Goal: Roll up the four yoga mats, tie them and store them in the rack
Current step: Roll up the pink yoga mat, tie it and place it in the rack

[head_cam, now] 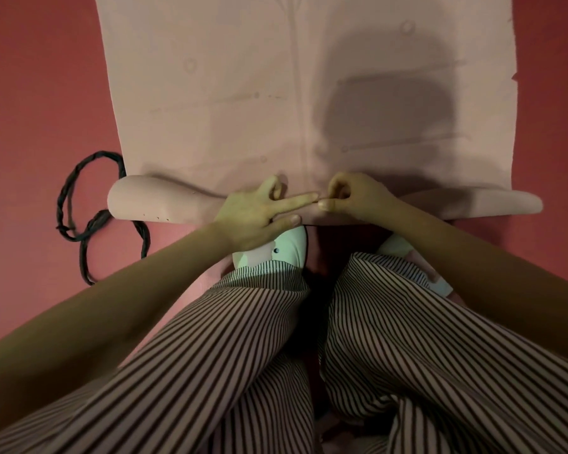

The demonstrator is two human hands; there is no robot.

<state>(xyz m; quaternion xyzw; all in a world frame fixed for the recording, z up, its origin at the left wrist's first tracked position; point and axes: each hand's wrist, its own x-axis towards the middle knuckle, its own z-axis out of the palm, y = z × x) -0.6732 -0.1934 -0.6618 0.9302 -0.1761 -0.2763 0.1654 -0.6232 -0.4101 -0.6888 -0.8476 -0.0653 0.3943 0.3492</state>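
While the far length of the pink yoga mat [243, 77] lies flat on the red floor [30, 93], its near end is turned up into a low roll [138, 201] that runs across the view just ahead of the person's feet. Both ends of the roll stand clear of the hands; the left end looks thicker and rounder than the right.

Left hand [256, 211]: set on the middle of the roll, forefinger laid straight along the top, thumb against the near side, outer fingers curled down over the far side. It grips the roll.

Right hand [351, 198]: just beside the left, fingers curled, thumb and forefinger pinching the mat at the top of the roll. The fingertips of the two hands almost meet; contact between them cannot be confirmed.

A dark twisted cord [59, 201] lies in loose loops on the floor at the roll's left end. Whether it passes under the mat cannot be told.

The person crouches over the work in striped trousers [407, 322]. A white shoe [286, 247] shows directly behind the roll, below the left hand. A shadow falls across the right half of the flat mat.
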